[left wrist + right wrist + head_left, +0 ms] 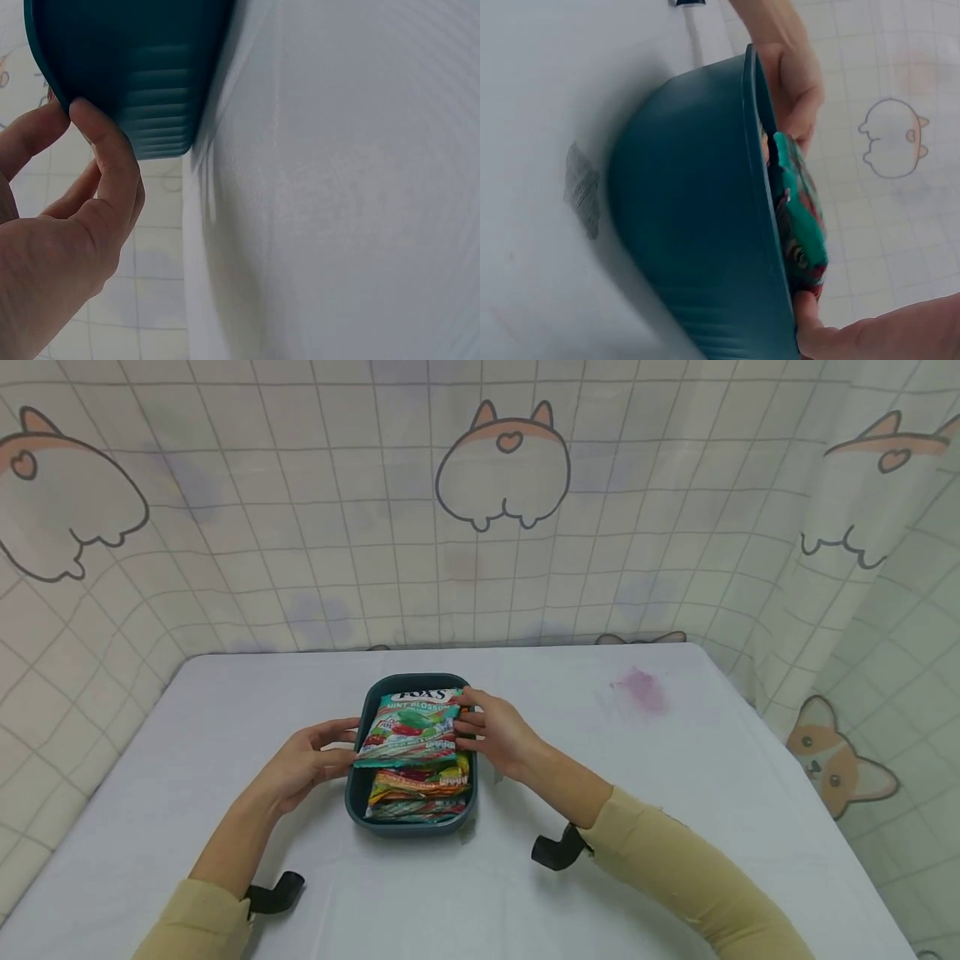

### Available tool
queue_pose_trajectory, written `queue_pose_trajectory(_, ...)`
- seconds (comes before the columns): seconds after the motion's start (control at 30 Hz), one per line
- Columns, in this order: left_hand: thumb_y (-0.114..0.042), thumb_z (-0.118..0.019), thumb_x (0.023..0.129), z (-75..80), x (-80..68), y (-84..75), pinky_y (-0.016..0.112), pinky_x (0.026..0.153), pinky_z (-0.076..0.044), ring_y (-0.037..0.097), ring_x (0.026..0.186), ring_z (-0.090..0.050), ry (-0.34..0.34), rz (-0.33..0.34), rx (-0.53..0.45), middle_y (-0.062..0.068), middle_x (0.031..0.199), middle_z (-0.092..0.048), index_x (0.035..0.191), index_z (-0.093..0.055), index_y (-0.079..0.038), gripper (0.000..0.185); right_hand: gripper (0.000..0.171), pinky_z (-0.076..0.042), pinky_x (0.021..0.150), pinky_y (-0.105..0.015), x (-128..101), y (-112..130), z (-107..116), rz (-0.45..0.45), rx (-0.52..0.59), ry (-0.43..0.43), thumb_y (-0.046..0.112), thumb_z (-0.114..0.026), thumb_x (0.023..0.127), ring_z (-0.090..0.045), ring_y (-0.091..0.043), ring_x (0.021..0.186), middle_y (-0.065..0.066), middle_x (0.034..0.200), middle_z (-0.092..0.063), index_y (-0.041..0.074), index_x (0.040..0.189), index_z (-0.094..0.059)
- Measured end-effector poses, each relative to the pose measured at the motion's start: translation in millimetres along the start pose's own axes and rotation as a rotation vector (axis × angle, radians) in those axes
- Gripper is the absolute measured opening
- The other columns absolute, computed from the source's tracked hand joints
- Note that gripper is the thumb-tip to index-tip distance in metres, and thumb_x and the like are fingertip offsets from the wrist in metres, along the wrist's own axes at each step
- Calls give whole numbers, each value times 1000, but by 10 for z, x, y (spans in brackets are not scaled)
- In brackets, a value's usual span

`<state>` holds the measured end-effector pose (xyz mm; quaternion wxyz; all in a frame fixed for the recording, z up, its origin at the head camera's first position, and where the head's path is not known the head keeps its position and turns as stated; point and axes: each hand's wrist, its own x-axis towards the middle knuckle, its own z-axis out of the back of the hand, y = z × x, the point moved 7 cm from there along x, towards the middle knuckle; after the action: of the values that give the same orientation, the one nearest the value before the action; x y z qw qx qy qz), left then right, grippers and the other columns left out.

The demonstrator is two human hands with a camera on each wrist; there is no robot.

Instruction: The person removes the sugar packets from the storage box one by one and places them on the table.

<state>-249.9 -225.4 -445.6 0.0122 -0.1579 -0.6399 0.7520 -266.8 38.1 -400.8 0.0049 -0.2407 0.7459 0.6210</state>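
White-covered table (225, 735) carries a dark teal tray (408, 822) stacked with candy packets. Left hand (303, 764) pinches the tray's left rim. Right hand (498, 731) grips the top mint candy packet (408, 727) by its right edge, above the tray.

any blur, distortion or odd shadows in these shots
Head view: sharp but wide-angle, curtain grid lines bowing; soft even light, faint shadow under the teal tray. Left wrist view: tray wall shows motion streaks. Right wrist view: soft close up, candy packet blurred, tray shadow on the table.
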Motion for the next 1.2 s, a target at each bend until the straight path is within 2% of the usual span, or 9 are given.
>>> queue_pose_trajectory(0.2, -8, -67, 99, -5, 10, -4, 30, 94, -55, 27, 113, -58, -6, 7, 5, 25, 143, -43, 157, -37, -1, 66, 56, -40, 113, -46, 56, 3, 39, 17, -12, -3, 32, -37, 112, -44, -37, 140, -28, 152, -42, -3, 154, -34)
queue_pose_trajectory(0.37, -8, -67, 98, -7, 10, -11, 31, 95, -55, 28, 114, -57, -6, 4, 8, 25, 144, -43, 157, -36, 0, 66, 54, -39, 113, -45, 92, 19, 21, 59, -52, 14, 27, -40, 111, -45, -36, 135, -26, 152, -43, -7, 153, -37)
queue_pose_trajectory(0.57, -8, -67, 98, -6, 6, -5, 31, 94, -55, 27, 114, -57, -8, 7, -2, 26, 146, -42, 157, -36, 0, 67, 52, -39, 114, -45, 119, 23, -28, 86, -126, 26, 29, -44, 110, -46, -33, 134, -22, 148, -46, -5, 149, -40)
queue_pose_trajectory(0.77, -8, -68, 97, -8, 7, -3, 32, 95, -55, 29, 116, -56, -13, 9, 11, 25, 146, -43, 157, -36, 0, 68, 48, -42, 111, -46, 129, 51, -38, 93, -163, 2, 28, -45, 111, -49, -34, 134, -20, 143, -51, -2, 148, -42)
queue_pose_trajectory(0.87, -8, -68, 97, -2, 6, -10, 32, 95, -55, 29, 115, -56, -25, 5, 33, 25, 144, -44, 156, -36, 0, 68, 47, -45, 108, -46, 137, 74, -67, 86, -161, 5, 27, -46, 111, -53, -32, 129, -20, 142, -52, -1, 149, -42)
queue_pose_trajectory(1.07, -8, -69, 96, -12, 3, -24, 33, 95, -55, 29, 114, -57, -27, 1, 48, 25, 142, -45, 156, -36, 1, 68, 49, -52, 92, -37, 169, 83, -127, 68, -185, 19, 26, -49, 110, -61, -25, 107, -20, 138, -56, 3, 152, -42)
queue_pose_trajectory(1.2, -7, -69, 96, -28, 9, -30, 33, 95, -55, 30, 115, -57, -21, -1, 44, 25, 142, -45, 156, -36, 1, 69, 48, -51, 98, -37, 198, 69, -133, 70, -228, 15, 25, -53, 108, -62, -23, 109, -16, 138, -56, 7, 152, -46)
